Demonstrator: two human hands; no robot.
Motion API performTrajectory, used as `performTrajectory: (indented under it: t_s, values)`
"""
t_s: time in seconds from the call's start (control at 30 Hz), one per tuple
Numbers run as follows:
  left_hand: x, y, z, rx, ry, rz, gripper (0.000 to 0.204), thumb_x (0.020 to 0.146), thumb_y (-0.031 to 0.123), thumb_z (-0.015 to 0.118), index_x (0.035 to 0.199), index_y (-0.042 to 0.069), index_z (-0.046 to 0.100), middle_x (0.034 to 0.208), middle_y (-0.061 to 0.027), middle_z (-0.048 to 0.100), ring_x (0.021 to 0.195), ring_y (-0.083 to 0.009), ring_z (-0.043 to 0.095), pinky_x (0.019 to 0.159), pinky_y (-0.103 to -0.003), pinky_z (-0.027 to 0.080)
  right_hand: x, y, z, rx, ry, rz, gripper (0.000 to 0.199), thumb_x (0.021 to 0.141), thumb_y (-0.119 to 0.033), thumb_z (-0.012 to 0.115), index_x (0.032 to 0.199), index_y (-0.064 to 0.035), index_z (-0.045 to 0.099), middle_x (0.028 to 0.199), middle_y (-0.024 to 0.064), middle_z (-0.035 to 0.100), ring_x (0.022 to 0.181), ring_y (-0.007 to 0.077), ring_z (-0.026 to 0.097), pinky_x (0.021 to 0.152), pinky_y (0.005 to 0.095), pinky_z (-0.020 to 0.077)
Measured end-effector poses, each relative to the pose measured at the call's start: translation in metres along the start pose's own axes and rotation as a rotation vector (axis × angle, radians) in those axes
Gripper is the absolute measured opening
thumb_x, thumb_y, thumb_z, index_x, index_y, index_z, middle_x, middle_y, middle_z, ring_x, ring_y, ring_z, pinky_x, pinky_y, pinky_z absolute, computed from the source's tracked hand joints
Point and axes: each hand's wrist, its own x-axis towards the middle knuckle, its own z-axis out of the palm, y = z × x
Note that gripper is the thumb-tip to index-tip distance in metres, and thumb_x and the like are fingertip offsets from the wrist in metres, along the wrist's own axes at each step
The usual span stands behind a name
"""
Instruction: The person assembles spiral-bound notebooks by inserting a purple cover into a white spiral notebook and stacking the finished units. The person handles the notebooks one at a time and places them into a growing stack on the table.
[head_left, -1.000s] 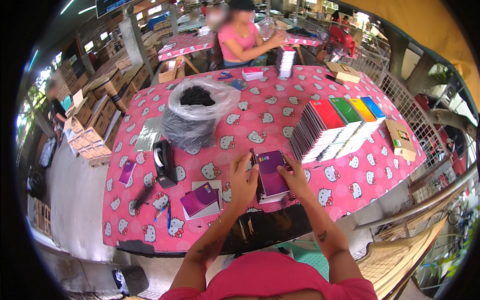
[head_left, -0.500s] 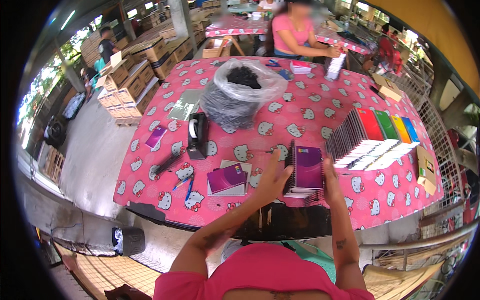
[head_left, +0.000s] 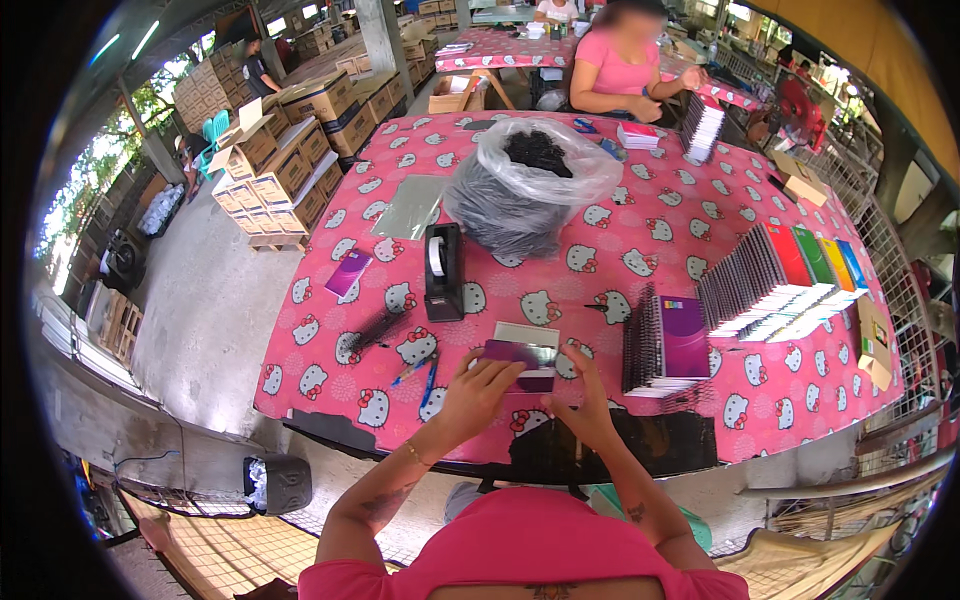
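My left hand (head_left: 480, 392) and my right hand (head_left: 588, 402) both grip a small purple notebook (head_left: 520, 360) with a pale cover sheet, held just above the near edge of the pink patterned table (head_left: 620, 250). To the right of my hands stands a short stack of purple spiral notebooks (head_left: 665, 345). A black tape dispenser (head_left: 443, 272) sits to the upper left of my left hand. Two pens (head_left: 420, 372) lie beside that hand.
A clear bag of black coils (head_left: 530, 185) sits mid-table. Fanned rows of coloured notebooks (head_left: 780, 280) fill the right side. A loose purple notebook (head_left: 348, 272) and black combs (head_left: 375, 328) lie at left. A person in pink (head_left: 625, 70) works across. Cardboard boxes (head_left: 290, 150) are stacked at left.
The stack of purple notebooks my hands were on now stands to the right. My hands have shifted left and hold a single purple notebook with a pale sheet.
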Motion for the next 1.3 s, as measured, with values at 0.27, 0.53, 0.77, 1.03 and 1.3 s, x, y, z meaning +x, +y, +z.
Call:
performTrajectory:
  t_s: [0.27,0.53,0.77,1.03,1.3]
  values:
    - [-0.008,-0.023,0.027,-0.407,0.315,-0.224,0.048,0.086,-0.003,0.059,0.131,0.013,0.057,0.130,-0.0197,0.048,0.120,-0.0393,0.051,0.101,-0.046,0.044,0.011,0.059,0.060,0.357,0.085,0.139,0.043,0.087,0.004,0.066,0.127,-0.0057,0.052,0.111,0.0061,0.063,0.104,0.0135,0.058,0.092,0.0277,0.0439]
    - [-0.028,-0.104,0.046,-0.370,0.560,-0.323,0.046,0.089,-0.004,0.055,0.133,0.005,0.053,0.114,-0.0189,0.059,0.108,-0.0376,0.058,0.092,-0.042,0.048,0.022,0.070,0.062,0.264,0.053,0.243,0.027,0.088,-0.008,0.075,0.111,0.0007,0.065,0.095,0.0047,0.069,0.088,0.0096,0.061,0.078,0.0258,0.0500]
    - [-0.042,-0.159,-0.005,-0.378,0.403,-0.449,0.033,0.083,0.006,0.073,0.114,0.000,0.065,0.099,-0.0158,0.062,0.083,-0.0286,0.064,0.075,-0.039,0.052,0.024,0.071,0.054,0.316,0.095,0.369,0.032,0.087,-0.010,0.076,0.114,0.0020,0.064,0.095,0.0069,0.070,0.085,0.0100,0.064,0.076,0.0257,0.0528]
    - [0.016,-0.080,0.023,-0.484,0.452,-0.186,0.027,0.084,0.007,0.075,0.110,0.002,0.067,0.096,-0.0125,0.066,0.074,-0.0239,0.064,0.066,-0.031,0.052,0.024,0.071,0.061,0.406,0.108,0.349,0.031,0.086,-0.006,0.077,0.114,0.0009,0.065,0.095,0.0016,0.068,0.083,0.0070,0.060,0.074,0.0242,0.0519]
    - [0.010,-0.095,0.005,-0.536,0.251,-0.240,0.010,0.086,0.003,0.074,0.095,0.002,0.069,0.082,-0.0078,0.066,0.069,-0.0127,0.061,0.059,-0.028,0.046,0.027,0.059,0.059,0.432,0.152,0.366,0.025,0.087,-0.005,0.076,0.109,-0.0016,0.066,0.093,-0.0009,0.067,0.082,0.0059,0.059,0.073,0.0237,0.0508]
